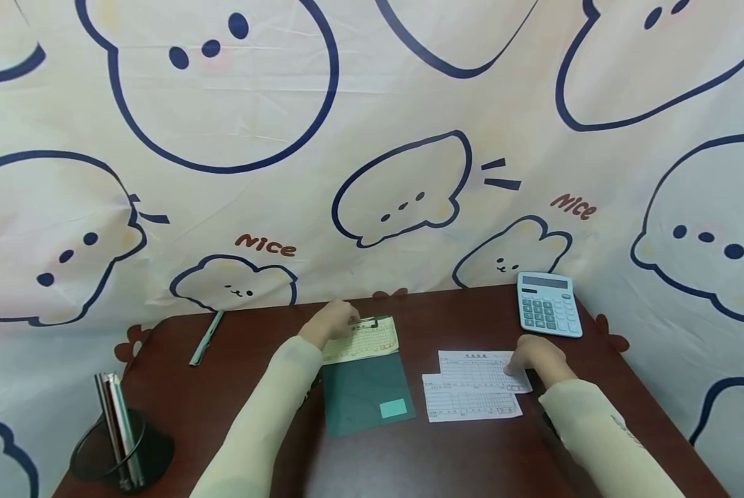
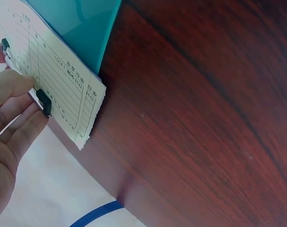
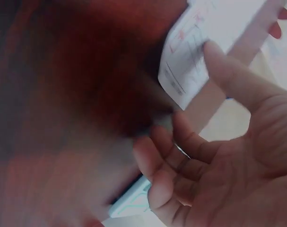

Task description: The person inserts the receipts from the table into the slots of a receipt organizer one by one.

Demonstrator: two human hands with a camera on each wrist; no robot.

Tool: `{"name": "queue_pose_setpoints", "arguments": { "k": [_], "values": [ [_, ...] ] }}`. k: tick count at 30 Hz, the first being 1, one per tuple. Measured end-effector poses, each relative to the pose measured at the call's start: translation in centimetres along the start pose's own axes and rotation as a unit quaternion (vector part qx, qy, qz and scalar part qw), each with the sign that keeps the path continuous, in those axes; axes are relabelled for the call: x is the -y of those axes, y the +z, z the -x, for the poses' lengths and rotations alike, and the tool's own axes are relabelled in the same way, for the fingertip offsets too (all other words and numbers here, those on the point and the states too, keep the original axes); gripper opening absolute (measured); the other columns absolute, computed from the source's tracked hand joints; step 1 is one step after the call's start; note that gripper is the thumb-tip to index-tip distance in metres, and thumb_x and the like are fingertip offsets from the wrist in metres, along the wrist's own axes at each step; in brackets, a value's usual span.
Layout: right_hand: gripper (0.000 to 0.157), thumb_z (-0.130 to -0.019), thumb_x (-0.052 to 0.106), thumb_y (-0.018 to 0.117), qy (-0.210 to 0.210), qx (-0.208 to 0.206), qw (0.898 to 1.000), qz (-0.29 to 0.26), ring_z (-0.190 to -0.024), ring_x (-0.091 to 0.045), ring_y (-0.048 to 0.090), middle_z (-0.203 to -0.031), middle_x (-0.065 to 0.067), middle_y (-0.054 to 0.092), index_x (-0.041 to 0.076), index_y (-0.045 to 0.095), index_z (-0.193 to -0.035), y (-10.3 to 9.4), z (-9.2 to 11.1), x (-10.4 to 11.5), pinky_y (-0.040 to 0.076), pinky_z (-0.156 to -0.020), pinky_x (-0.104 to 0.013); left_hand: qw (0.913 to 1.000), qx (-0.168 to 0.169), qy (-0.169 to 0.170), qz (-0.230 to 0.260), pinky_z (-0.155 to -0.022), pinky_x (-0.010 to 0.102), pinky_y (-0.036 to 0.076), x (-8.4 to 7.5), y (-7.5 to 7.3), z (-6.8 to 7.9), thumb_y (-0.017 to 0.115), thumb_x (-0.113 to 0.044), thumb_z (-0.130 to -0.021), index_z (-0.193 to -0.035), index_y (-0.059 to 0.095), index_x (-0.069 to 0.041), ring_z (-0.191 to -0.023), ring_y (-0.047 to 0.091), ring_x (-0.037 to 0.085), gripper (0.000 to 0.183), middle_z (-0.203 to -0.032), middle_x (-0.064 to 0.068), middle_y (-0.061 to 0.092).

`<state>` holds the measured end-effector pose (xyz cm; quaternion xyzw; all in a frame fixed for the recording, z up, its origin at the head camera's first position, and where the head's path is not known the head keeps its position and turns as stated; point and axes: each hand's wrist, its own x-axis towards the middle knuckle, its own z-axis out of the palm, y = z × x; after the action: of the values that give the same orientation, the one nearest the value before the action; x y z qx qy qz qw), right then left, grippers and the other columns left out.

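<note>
My left hand (image 1: 333, 324) is at the top edge of a stack of pale yellow forms (image 1: 368, 340), which overlaps a dark teal folder (image 1: 362, 387) bearing a light label. In the left wrist view its thumb and fingers pinch the black-ended clip (image 2: 44, 101) on the forms' edge. My right hand (image 1: 538, 356) is over the right end of the upper of two overlapping white printed forms (image 1: 471, 366). Its thumb rests at the face of that sheet (image 3: 181, 66) in the right wrist view, apart from the loosely bent fingers (image 3: 190, 137); the sheet curves there.
A pale blue calculator (image 1: 547, 304) lies at the back right, just beyond my right hand. Toward the back left is a pen (image 1: 206, 339). A black mesh cup (image 1: 156, 449) with several pens stands at the front left. A cartoon-printed cloth (image 1: 403, 104) rises behind the brown table (image 1: 372, 470).
</note>
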<state>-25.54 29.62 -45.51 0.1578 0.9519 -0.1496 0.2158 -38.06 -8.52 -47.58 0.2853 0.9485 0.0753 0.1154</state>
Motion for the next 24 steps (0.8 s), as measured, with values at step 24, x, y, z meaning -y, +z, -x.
{"name": "queue_pose_setpoints", "arguments": {
  "k": [24],
  "values": [
    [0.019, -0.077, 0.003, 0.056, -0.099, -0.144, 0.982, -0.076, -0.071, -0.028, 0.053, -0.084, -0.022, 0.059, -0.009, 0.060, -0.091, -1.7, -0.1, -0.6, 0.044, -0.058, -0.034, 0.9998, -0.006, -0.016, 0.013, -0.092, 0.038, 0.047, -0.7, 0.3, 0.9, 0.060, 0.000, -0.087, -0.117, 0.067, -0.011, -0.115, 0.056, 0.025, 0.033, -0.122, 0.005, 0.063]
  ]
}}
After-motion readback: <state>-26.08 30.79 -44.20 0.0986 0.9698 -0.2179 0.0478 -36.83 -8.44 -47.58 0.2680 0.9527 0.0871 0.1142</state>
